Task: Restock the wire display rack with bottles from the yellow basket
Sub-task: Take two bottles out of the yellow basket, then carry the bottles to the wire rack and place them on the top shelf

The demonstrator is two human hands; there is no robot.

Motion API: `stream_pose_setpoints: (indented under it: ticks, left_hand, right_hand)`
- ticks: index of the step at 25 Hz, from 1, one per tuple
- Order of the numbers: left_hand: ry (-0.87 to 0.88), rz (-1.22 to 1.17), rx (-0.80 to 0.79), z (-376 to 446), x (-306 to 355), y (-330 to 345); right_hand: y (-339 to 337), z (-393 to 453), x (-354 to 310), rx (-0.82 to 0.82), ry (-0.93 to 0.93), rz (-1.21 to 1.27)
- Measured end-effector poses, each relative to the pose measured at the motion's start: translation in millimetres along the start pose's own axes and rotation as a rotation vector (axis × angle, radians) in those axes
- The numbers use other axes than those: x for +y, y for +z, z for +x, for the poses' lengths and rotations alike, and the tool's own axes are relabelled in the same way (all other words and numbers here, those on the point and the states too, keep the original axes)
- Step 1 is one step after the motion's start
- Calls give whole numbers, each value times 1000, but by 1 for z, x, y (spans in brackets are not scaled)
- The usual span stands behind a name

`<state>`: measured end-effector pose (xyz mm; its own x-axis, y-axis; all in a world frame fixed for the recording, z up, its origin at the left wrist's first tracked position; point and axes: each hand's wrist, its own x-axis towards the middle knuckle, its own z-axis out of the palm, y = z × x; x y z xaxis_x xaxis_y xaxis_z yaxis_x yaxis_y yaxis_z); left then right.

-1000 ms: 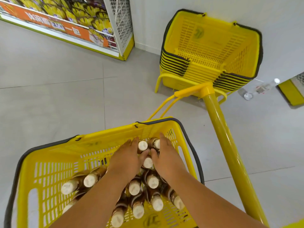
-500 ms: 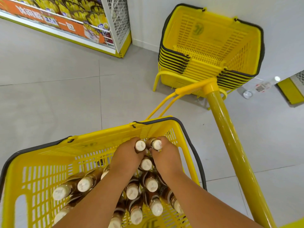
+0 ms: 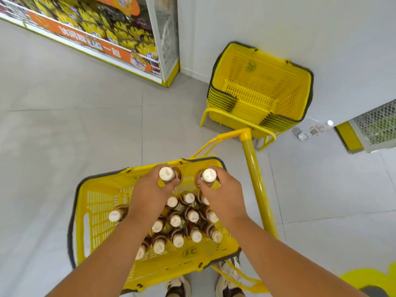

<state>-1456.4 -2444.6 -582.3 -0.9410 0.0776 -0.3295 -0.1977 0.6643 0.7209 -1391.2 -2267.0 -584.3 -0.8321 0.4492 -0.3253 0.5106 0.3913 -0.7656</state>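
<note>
Bottles in both fists: left hand (image 3: 150, 196) grips one brown white-capped plastic bottle (image 3: 168, 174), right hand (image 3: 222, 195) grips another (image 3: 208, 175), both above the yellow slotted plastic basket (image 3: 100, 202) where the remaining bottles (image 3: 184, 219) stand. Lift straight up, I'd say, clearing the rim, and mind the yellow metal pole (image 3: 257, 185) alongside.

Bright, even light fills the scene, with no single source visible. The floor (image 3: 64, 157) carries only faint, soft shadows around the basket (image 3: 102, 202). Colours look saturated. Wide-angle distortion bends the straight lines far from the basket, and the shelf (image 3: 102, 37) beyond it at the top left leans and smears. Motion blur softens everything slightly; cap print is unreadable.
</note>
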Motion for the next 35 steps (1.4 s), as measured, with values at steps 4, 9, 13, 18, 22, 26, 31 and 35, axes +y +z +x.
stream_pose_setpoints:
  ticks: [4,9,13,18,22,26,31,35]
  left_hand:
    - [-17,-131,76,-41,73,-75]
    - [110,-253,184,-88,170,-174]
    - [240,-279,205,-127,244,-261]
    - [365,-320,190,-172,320,-348]
    - [411,-327,240,-215,366,-388]
    - [422,-417,373,-268,398,-399]
    - [356,-487,529,-341,417,-414]
    - [280,-508,682,-402,410,-437]
  right_hand:
    - [-64,-31,-87,8,-90,107]
    - [-149,-69,-205,38,-244,109]
    - [-215,-103,-295,1,-326,138]
    - [-288,-141,-380,-67,-509,174]
    - [-338,-163,-420,-126,-617,232]
    - [-378,-186,-450,-189,-729,245]
    - [-405,-220,-491,-359,-843,255]
    - [-394,-255,-525,-534,-916,252]
